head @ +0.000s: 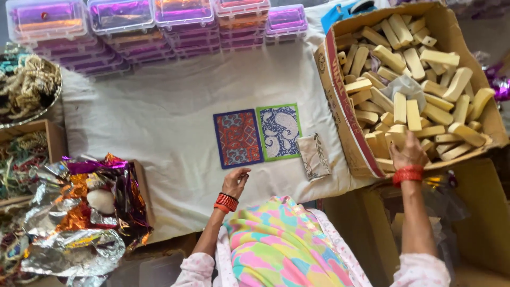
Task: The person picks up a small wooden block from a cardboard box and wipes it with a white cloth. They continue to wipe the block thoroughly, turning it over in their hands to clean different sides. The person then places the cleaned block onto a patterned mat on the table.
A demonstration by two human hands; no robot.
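Observation:
My right hand (pixel 408 151) reaches into a large cardboard box (pixel 340 106) full of pale yellow bars (pixel 419 79); its fingers close around one bar at the box's near side. My left hand (pixel 235 182) hovers over the white cloth (pixel 159 111) with curled fingers and nothing in it, just below a red-and-blue patterned card (pixel 237 138). A green-edged blue-and-white patterned card (pixel 279 131) lies beside that card. A small cream pouch (pixel 313 157) rests to their right. Both wrists carry red bangles.
Stacked clear boxes with purple contents (pixel 149 26) line the far edge. A heap of shiny foil wrappers (pixel 79 212) sits at the near left. A tray of braided trims (pixel 26 85) and a box of trims (pixel 26 154) stand at the left.

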